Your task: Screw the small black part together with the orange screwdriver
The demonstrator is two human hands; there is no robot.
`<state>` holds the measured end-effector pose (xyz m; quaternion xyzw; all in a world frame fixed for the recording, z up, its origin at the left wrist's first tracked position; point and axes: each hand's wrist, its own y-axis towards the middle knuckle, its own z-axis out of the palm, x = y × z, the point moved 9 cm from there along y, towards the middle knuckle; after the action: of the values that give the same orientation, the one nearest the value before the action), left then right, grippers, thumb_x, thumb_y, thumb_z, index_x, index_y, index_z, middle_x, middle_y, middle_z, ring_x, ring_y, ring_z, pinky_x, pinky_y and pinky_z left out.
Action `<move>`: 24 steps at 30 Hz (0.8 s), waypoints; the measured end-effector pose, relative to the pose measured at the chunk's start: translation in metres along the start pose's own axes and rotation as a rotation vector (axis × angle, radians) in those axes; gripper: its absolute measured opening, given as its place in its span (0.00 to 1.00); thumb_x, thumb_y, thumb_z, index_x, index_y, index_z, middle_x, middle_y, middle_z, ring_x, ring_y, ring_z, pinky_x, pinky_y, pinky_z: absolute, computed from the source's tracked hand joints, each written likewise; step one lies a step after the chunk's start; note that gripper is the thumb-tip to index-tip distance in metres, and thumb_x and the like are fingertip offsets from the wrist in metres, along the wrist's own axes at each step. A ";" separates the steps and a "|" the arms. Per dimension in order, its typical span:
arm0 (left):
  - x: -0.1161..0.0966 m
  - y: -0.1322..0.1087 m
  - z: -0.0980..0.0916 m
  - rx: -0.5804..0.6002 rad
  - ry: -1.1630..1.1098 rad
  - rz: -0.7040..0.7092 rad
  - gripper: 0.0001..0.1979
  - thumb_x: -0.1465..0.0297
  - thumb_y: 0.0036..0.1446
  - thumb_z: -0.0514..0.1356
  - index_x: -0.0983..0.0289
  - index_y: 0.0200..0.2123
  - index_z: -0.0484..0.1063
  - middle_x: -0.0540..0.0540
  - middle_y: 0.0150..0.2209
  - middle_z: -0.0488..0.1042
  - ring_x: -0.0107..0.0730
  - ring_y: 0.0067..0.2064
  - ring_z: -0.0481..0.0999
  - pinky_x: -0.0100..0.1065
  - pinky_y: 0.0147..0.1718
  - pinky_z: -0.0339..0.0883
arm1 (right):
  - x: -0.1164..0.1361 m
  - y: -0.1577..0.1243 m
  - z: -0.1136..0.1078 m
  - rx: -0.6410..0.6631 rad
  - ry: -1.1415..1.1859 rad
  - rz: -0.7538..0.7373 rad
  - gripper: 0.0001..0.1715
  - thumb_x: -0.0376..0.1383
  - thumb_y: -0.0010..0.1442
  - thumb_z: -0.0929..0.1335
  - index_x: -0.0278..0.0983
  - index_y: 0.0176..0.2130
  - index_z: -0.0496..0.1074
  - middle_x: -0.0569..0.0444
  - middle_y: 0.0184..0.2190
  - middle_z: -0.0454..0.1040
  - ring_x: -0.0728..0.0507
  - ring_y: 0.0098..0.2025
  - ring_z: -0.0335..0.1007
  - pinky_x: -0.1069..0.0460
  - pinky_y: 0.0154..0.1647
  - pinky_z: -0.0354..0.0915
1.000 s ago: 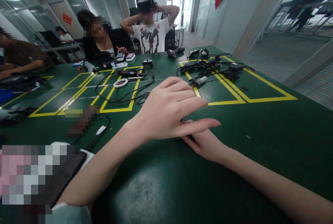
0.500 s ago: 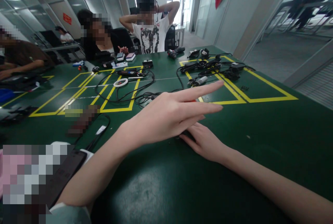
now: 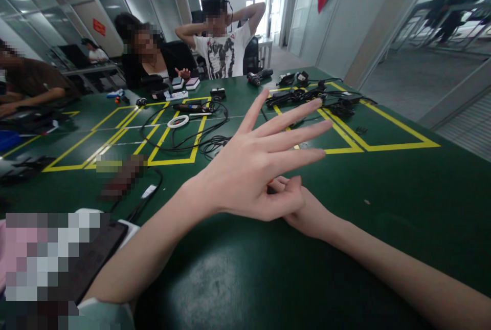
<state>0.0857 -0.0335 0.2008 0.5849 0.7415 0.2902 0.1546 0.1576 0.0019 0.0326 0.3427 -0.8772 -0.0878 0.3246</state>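
Observation:
My left hand [image 3: 249,166] is in the middle of the view, back up, its four fingers spread and pointing right. Its thumb is bent, with the tip over my right hand. Partly behind it, my right hand [image 3: 312,215] is low over the green table [image 3: 345,279]. The right fingers look curled, but my left hand covers most of them. A small orange-red bit [image 3: 270,182] shows between the hands; the rest of that thing is hidden.
Coiled black cables [image 3: 218,143], a white ring [image 3: 178,122] and a power drill [image 3: 259,77] lie farther back among yellow tape outlines [image 3: 399,147]. A dark phone-like slab [image 3: 95,253] is at lower left. Several people sit across the table, one wearing a headset [image 3: 215,0].
My left hand has fanned its fingers apart, the upper ones rising, and its thumb now shows bent in front of my right hand. The right arm has barely moved.

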 end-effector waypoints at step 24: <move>0.009 -0.008 -0.001 -0.215 0.185 -0.003 0.23 0.49 0.64 0.61 0.63 0.30 0.74 0.49 0.21 0.72 0.28 0.28 0.74 0.31 0.31 0.67 | 0.008 -0.003 -0.005 -0.068 -0.131 -0.068 0.12 0.34 0.72 0.63 0.37 0.52 0.71 0.42 0.47 0.81 0.35 0.47 0.79 0.40 0.47 0.76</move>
<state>0.0764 -0.0264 0.1973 0.5348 0.7181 0.4202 0.1476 0.1583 -0.0048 0.0395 0.3546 -0.8810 -0.1507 0.2746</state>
